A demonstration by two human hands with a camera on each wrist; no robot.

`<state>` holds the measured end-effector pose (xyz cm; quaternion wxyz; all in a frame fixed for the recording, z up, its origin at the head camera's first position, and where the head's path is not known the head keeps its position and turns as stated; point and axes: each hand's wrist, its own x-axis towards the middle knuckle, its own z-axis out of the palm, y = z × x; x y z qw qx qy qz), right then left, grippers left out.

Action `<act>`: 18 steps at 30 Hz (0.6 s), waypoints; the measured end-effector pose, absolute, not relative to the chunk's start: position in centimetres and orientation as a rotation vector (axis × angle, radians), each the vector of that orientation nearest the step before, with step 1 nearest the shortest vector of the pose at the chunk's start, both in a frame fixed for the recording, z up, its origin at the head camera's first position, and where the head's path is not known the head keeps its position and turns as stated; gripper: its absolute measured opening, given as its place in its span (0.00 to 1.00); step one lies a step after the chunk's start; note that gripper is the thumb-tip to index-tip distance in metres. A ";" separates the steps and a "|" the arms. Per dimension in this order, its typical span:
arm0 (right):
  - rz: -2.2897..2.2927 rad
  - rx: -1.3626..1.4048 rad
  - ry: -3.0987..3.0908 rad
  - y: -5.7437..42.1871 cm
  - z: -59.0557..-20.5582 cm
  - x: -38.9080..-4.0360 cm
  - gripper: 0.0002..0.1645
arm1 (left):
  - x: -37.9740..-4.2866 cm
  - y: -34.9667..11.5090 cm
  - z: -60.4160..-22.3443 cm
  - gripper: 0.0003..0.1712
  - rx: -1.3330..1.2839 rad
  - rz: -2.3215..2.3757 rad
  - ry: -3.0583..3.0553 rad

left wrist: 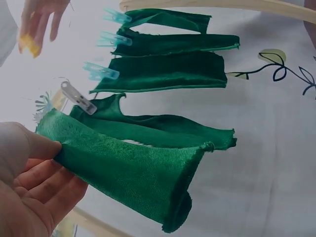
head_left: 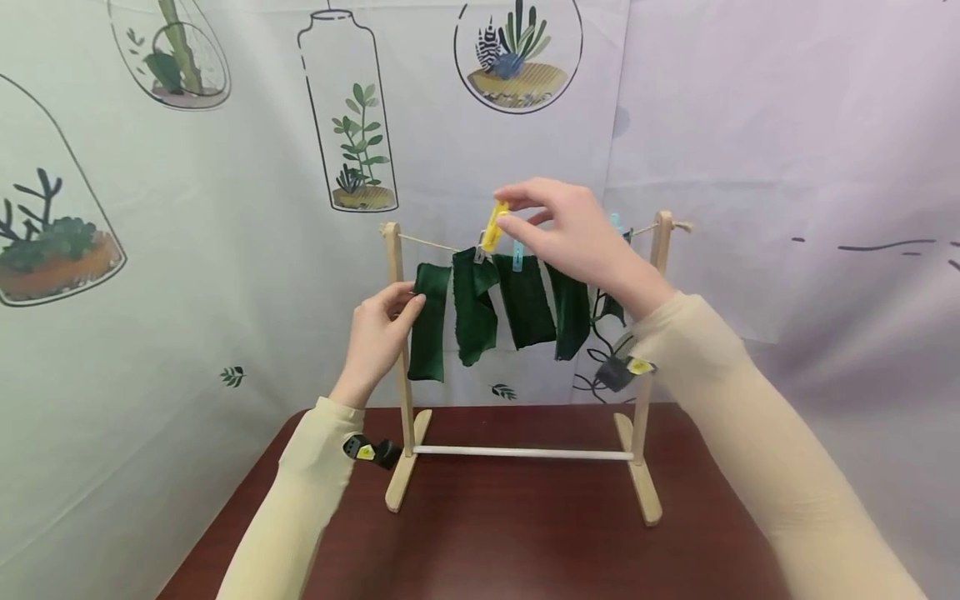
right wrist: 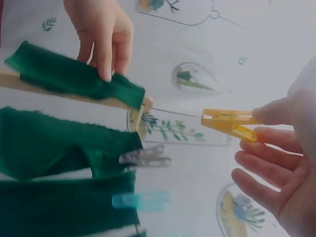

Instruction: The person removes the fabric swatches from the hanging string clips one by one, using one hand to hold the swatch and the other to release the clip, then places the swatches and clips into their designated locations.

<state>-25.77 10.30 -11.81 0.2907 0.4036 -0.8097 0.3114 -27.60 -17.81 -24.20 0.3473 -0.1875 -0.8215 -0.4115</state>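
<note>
Green cloth (head_left: 428, 329) — plants (head_left: 363, 148) in printed jars (head_left: 337, 62) behind

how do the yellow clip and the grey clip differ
Colour: the yellow clip is bright yellow, the grey clip a dull grey.
Hold: the yellow clip is pinched between the thumb and finger of the right hand, while no hand holds the grey clip.
Use: the yellow clip grips no cloth, whereas the grey clip grips a green strip.
Both are two-armed clips.
</note>
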 end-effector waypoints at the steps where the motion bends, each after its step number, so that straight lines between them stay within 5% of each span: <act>1: 0.834 1.064 -2.148 10.9 -12.0 -25.6 0.22 | -27.4 -18.0 -24.2 0.20 -0.480 -1.067 -2.131; 18: 0.950 0.704 -2.029 21.1 -15.3 -23.8 0.20 | -24.8 -25.8 -26.7 0.23 -0.290 -0.996 -2.202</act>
